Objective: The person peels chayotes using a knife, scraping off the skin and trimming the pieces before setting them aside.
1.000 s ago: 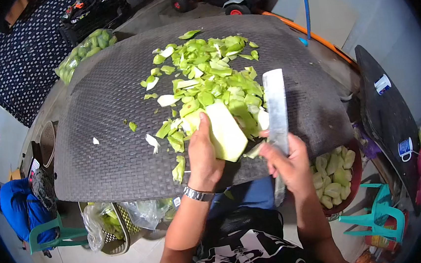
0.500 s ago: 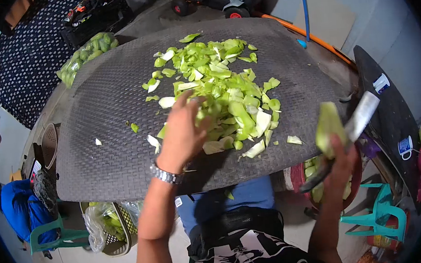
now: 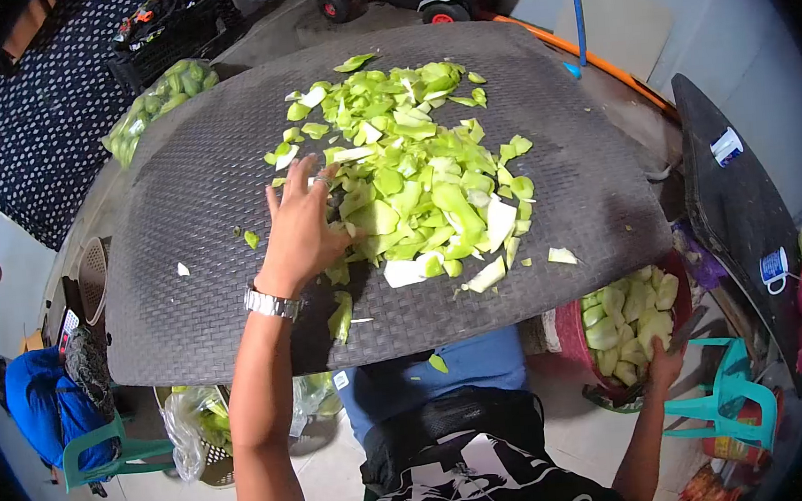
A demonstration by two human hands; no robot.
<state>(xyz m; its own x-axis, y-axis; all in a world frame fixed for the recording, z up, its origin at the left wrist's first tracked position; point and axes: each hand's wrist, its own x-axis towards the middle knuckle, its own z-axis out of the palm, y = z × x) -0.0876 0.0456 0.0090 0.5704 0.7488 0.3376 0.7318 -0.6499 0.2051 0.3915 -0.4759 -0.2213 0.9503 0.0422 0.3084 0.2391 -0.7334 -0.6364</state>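
My left hand [image 3: 300, 230] rests at the left edge of a pile of pale green chayote peelings [image 3: 414, 174], its fingers spread and touching the nearest pieces. A ring and a silver watch [image 3: 273, 304] are on that hand and wrist. Lower right, my right hand [image 3: 664, 362] is down at a red tub [image 3: 571, 345] filled with peeled chayotes [image 3: 603, 332]. From its grip a dark part of the knife [image 3: 693, 328] sticks out. A pale chayote [image 3: 655, 327] lies against its fingers; whether they still hold it, I cannot tell.
Peelings lie on a dark woven tabletop [image 3: 198, 304]. A bag of green chayotes [image 3: 159, 105] stands beyond its left edge. Below left are a basket [image 3: 218, 467] and a green chair [image 3: 120, 452]. To the right are another green chair [image 3: 723, 395] and a dark board with mugs [image 3: 774, 268].
My right hand has moved down to the tub with the knife and chayote. My left hand has shifted left, fingers wider apart. A peeling now lies near the front edge.
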